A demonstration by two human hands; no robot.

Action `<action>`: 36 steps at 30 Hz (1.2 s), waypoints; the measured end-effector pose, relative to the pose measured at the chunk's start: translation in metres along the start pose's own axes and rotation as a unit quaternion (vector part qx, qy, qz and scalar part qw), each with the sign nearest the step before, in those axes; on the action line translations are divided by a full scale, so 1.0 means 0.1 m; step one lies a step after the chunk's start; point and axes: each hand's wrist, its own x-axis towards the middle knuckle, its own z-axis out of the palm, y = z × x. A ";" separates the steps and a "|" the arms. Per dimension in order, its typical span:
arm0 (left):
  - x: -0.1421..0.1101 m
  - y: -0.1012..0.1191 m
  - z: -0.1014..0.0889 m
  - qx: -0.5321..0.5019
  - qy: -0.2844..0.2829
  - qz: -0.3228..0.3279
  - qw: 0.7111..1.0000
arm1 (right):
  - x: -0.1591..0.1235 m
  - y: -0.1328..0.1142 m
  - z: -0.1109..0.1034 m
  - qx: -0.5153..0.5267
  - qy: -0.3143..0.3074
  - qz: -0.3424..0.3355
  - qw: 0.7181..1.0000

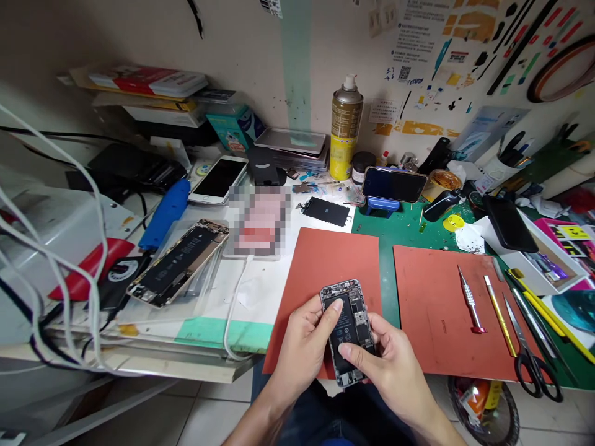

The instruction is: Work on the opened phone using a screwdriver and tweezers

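Note:
An opened smartphone (360, 313) without its screen is held between both hands, its battery and circuit board showing. My left hand (309, 334) grips the left edge, thumb pressed on the black battery (343, 337). On the other side, my right hand (393, 356) grips the right edge, its thumb on the battery's lower part. The fingers underneath are partly hidden. Below the phone lies a reddish-brown mat (341, 254). A second opened phone (179, 263) rests at the left on a clear plastic tray.
A second mat (434, 310) holds a screwdriver (470, 300), a golden tool (500, 316) and scissors (527, 353). A spray can (346, 127) stands at the back beside a propped phone (394, 184). White cables (95, 297) hang at the left; a bin (483, 406) is below.

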 end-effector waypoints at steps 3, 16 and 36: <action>-0.01 0.00 -0.01 -0.003 -0.005 -0.002 1.000 | 0.00 0.01 -0.01 0.000 -0.008 -0.016 1.000; -0.03 0.03 -0.01 0.080 0.057 0.040 0.994 | -0.02 -0.08 -0.02 -0.003 0.030 -0.009 1.000; -0.04 -0.06 -0.35 0.626 -0.117 0.530 0.560 | -0.36 -0.26 -0.62 -0.521 0.332 -0.155 0.771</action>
